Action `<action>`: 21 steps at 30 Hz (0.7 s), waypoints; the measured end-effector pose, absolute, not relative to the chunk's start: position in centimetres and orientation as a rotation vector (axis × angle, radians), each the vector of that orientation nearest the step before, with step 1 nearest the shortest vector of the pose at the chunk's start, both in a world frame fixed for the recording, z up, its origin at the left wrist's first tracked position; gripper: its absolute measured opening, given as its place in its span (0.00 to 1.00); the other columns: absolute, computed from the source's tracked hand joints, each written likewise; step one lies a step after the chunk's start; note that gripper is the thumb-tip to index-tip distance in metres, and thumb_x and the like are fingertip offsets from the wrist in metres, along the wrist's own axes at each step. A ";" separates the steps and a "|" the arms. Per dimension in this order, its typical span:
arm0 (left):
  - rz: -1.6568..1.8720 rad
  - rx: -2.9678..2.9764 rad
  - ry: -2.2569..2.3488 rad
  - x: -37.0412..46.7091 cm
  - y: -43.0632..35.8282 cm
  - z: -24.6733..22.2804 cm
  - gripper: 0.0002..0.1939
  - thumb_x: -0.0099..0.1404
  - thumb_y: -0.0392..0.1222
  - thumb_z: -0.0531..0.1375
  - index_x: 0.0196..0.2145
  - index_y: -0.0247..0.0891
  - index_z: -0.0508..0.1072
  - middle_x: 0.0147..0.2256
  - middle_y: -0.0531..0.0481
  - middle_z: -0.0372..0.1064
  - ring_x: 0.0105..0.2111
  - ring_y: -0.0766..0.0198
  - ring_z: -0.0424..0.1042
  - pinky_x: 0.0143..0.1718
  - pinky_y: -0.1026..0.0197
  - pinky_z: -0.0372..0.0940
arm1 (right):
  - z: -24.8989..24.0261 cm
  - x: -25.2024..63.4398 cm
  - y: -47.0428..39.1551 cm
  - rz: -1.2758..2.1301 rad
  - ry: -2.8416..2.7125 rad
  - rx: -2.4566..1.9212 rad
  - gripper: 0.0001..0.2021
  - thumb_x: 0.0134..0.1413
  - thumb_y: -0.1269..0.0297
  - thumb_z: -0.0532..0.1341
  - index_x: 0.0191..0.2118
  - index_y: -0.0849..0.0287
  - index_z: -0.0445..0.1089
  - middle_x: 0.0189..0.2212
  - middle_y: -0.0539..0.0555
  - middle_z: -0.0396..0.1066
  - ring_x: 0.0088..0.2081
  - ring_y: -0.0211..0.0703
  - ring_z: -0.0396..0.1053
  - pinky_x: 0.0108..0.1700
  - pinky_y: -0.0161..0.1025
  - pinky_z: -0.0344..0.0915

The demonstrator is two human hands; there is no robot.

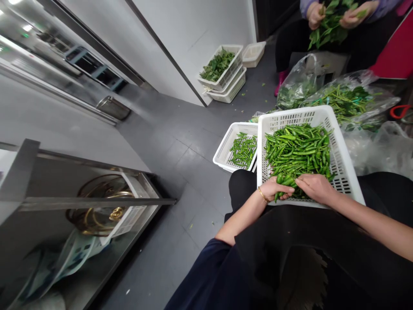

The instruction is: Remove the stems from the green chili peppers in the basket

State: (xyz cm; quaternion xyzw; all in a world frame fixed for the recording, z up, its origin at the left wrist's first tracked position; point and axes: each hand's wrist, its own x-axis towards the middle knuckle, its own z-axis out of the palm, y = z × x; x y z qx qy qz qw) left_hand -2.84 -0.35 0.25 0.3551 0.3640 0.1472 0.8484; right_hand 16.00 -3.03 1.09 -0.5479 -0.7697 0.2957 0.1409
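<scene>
A white slotted plastic basket (346, 172) rests on my lap, holding a heap of green chili peppers (300, 144). Over its near edge, my left hand (274, 188) is closed around a small bunch of green chilies (284, 181). My right hand (314, 187) meets it from the right, thumb and fingers pinched at the end of a chili in that bunch. Beside my knee on the left, a second white basket (219, 157) contains a smaller amount of green chilies (244, 148).
Bags of leafy greens (348, 101) lie beyond the basket. Opposite, a person's hands (350, 17) hold leafy stems. Stacked baskets (230, 92) with leaves stand by the wall. A metal shelf (97, 202) with glass lids is at left.
</scene>
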 end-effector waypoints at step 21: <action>0.795 0.890 1.081 -0.6 3.7 -1.5 0.18 0.38 0.37 0.69 0.27 0.33 0.67 0.22 0.54 0.67 0.20 0.73 0.63 0.25 0.65 0.59 | -2.8 19.0 3.7 0.395 -2.492 -1.863 0.18 0.61 0.58 0.46 0.41 0.58 0.72 0.39 0.57 0.71 0.39 0.44 0.69 0.39 0.37 0.62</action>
